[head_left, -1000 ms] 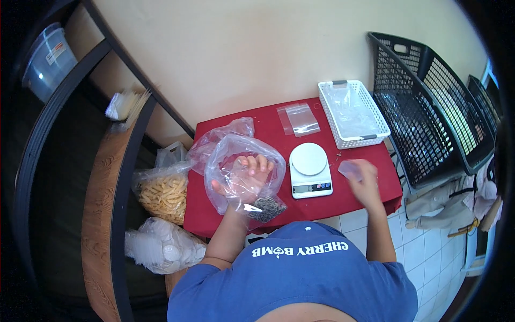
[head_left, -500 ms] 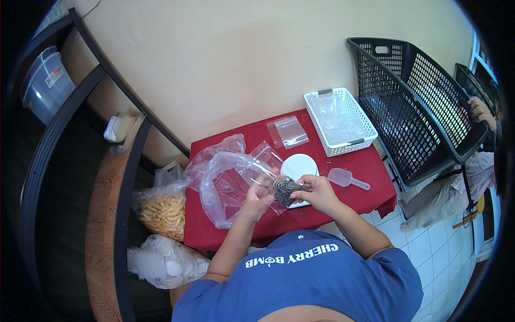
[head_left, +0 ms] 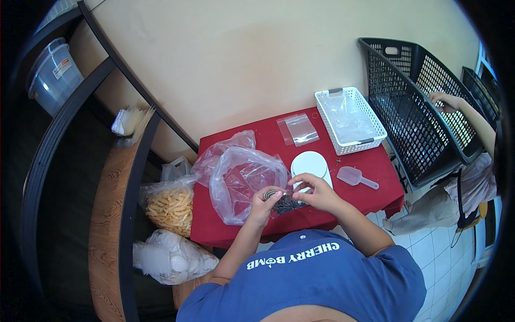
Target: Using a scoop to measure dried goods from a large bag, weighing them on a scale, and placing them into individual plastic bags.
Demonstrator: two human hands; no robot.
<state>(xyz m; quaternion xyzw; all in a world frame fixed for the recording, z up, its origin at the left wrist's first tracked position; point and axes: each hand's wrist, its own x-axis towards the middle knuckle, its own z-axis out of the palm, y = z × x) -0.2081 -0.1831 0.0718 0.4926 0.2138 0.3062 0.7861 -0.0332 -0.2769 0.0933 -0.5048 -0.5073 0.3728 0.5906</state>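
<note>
Close in front of me, at the near edge of the red-covered table, is a small clear plastic bag (head_left: pixel 288 204) with dark, pale-striped spiral pieces inside. My left hand (head_left: pixel 262 207) is closed on its left side, thumb over the front. The fingers of my right hand (head_left: pixel 315 193) are bent and pinched at the bag's upper right edge. Just beyond the right hand stands a white scale (head_left: pixel 310 163) with a round plate, partly hidden by that hand. A large, wide-mouthed clear plastic bag (head_left: pixel 228 209) lies left of the scale.
A translucent scoop (head_left: pixel 351 175) lies right of the scale. Flat clear bags (head_left: pixel 302 130) and a white basket (head_left: pixel 353 148) are farther back. Bags of yellow snacks (head_left: pixel 170 211) and pale discs (head_left: pixel 173 260) flank the table's left side. A co-worker's hand (head_left: pixel 446 101) reaches over a tall black crate (head_left: pixel 399 115).
My left hand has moved in and closed on the small bag, and my right hand has shifted to its upper edge. The co-worker's hand has moved left from the crate's rim.
</note>
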